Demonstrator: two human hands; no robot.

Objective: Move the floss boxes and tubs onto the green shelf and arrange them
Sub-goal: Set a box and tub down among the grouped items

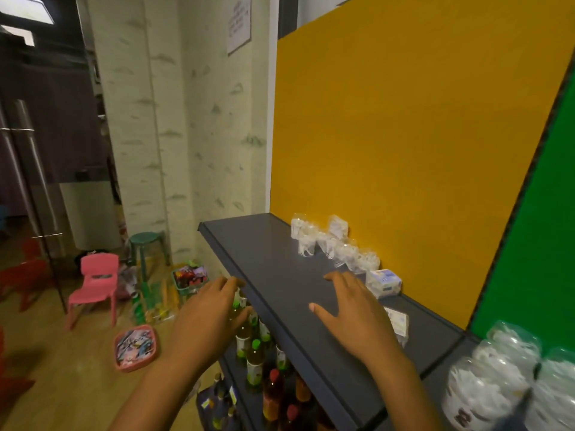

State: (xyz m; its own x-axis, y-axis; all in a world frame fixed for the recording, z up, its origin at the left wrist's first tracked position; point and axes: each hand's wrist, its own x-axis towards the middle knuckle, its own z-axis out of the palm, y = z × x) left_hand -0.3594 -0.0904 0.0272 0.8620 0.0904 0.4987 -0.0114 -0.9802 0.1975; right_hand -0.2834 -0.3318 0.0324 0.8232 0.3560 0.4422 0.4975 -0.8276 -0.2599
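Floss boxes (336, 244) in a row along yellow panel (420, 119)

Hands: left hand (214, 309) at shelf (280, 275) front edge; right hand (351, 312) spread above it.
Back edge: floss packets (329, 241), floss box (384, 283).
Right end: tubs (497, 377).

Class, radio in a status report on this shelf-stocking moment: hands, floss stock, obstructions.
Left hand and right hand open, empty, over dark grey shelf. Small white floss box sits by yellow back panel; clear plastic tubs at green section. Nothing blocking.
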